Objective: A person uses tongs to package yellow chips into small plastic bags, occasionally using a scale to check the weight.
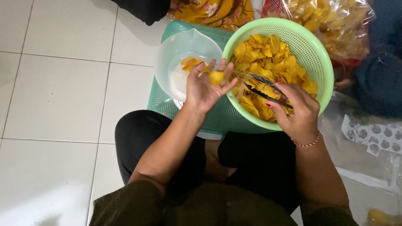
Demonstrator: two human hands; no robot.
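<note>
My right hand grips metal tongs that reach left over a green colander heaped with yellow chips. The tong tips meet a yellow chip lying against the spread fingers of my left hand. That hand hovers between the colander and a clear plastic bowl that has a few chips in it. Both vessels rest on a green plastic lid on the floor, in front of my knees.
A clear bag full of chips stands behind the colander. A sheet of round stickers lies on plastic film at the right. Another person's floral cloth and dark sleeve show at the top. White floor tiles spread to the left.
</note>
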